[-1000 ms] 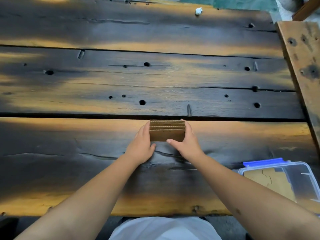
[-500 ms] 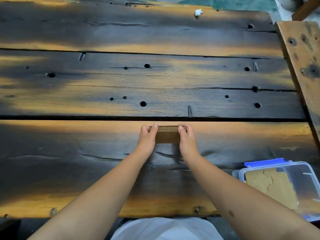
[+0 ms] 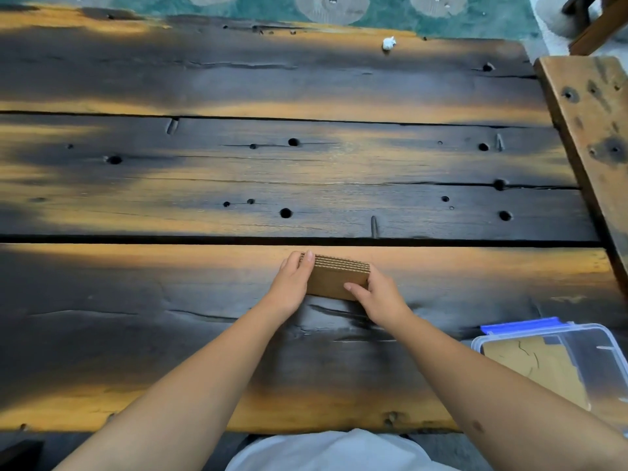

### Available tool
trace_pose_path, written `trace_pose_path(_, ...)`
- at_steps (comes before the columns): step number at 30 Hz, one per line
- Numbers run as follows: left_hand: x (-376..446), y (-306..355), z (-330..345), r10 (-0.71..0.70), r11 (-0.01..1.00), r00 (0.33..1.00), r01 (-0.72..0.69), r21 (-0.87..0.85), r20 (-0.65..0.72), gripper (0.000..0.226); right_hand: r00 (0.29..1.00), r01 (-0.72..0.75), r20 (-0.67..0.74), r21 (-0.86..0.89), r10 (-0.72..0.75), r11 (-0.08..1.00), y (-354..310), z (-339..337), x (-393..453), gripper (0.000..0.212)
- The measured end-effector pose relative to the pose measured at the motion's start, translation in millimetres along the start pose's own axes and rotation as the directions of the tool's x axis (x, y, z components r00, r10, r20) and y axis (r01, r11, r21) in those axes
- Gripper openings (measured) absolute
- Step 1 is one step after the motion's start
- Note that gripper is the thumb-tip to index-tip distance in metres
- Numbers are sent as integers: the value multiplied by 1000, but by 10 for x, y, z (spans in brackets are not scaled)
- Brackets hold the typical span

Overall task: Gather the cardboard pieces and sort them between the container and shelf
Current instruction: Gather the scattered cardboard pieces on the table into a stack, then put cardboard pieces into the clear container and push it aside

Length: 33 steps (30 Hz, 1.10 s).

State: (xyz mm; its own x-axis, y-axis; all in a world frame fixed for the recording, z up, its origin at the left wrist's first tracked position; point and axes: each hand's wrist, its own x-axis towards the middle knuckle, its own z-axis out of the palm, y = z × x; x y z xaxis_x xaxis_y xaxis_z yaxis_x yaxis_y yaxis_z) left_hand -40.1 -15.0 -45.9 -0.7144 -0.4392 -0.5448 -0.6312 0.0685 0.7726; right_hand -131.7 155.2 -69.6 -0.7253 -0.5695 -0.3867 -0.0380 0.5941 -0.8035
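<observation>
A stack of brown corrugated cardboard pieces [image 3: 334, 278] stands on edge on the near plank of the dark wooden table [image 3: 204, 334]. My left hand [image 3: 293, 283] presses its left end and my right hand [image 3: 377, 295] holds its right end, thumb across the front face. The stack leans a little, its top edges showing as several layers. At the lower right sits a clear plastic container [image 3: 608, 355] with a blue clip; a flat cardboard piece [image 3: 533, 368] lies inside it.
A lighter wooden plank or bench [image 3: 594, 130] runs along the right side. A small white crumpled scrap [image 3: 388, 43] lies near the table's far edge. Green patterned floor [image 3: 373, 11] shows beyond. The planks have holes and gaps.
The stack has tilted and shifted slightly; my right hand slid from gripping the end with fingers on top to holding the right end with the thumb over the front.
</observation>
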Motion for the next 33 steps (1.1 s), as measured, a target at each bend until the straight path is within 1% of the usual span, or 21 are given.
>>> trace_pose_path(3,-170,-20,-133,173,983,985,-171,74,-27,67,999,-10,49,181,1,983,-137,-83,-72,31)
trace_pose_path(5,-275,5,-202,216,975,976,-213,69,-38,70,995,-36,104,279,7,960,-264,-144,-149,33)
trace_pose_path(6,-313,30,-232,212,976,976,-209,61,-45,67,992,-49,126,313,10,949,-314,-170,-188,35)
trace_pose_path(9,-448,116,-322,180,983,983,-181,-18,-44,39,986,-88,165,370,28,925,-466,-254,-337,36)
trace_pose_path(11,-578,188,-368,160,981,987,-160,-111,-9,32,986,-104,165,406,39,908,-587,-294,-419,36)
trace_pose_path(14,-791,280,-415,157,971,988,-154,-185,4,33,991,-93,127,424,43,901,-761,-306,-525,32)
trace_pose_path(16,-910,338,-469,127,961,992,-119,-251,16,35,994,-84,103,436,42,896,-838,-310,-586,30)
trace_pose_path(19,-1038,368,-582,99,912,989,-47,-406,108,34,996,-64,87,442,29,895,-899,-340,-680,29)
trace_pose_path(20,-1070,368,-611,111,909,986,-52,-414,122,35,996,-58,86,443,22,895,-915,-342,-714,31)
trace_pose_path(22,-1114,371,-628,139,920,985,-92,-382,98,35,998,-44,60,441,19,896,-952,-324,-778,35)
trace_pose_path(24,-1139,382,-617,153,923,986,-120,-365,64,31,999,-38,-8,487,48,873,-994,-293,-853,36)
trace_pose_path(27,-1153,419,-588,161,908,985,-125,-400,58,27,994,-22,-72,577,78,816,-1031,-288,-997,27)
trace_pose_path(30,-1159,432,-554,186,910,976,-128,-393,113,29,993,-13,-90,570,78,822,-1018,-319,-1165,23)
trace_pose_path(33,-1171,419,-445,201,922,960,-117,-370,196,29,981,-16,-147,582,124,813,-941,-337,-1347,24)
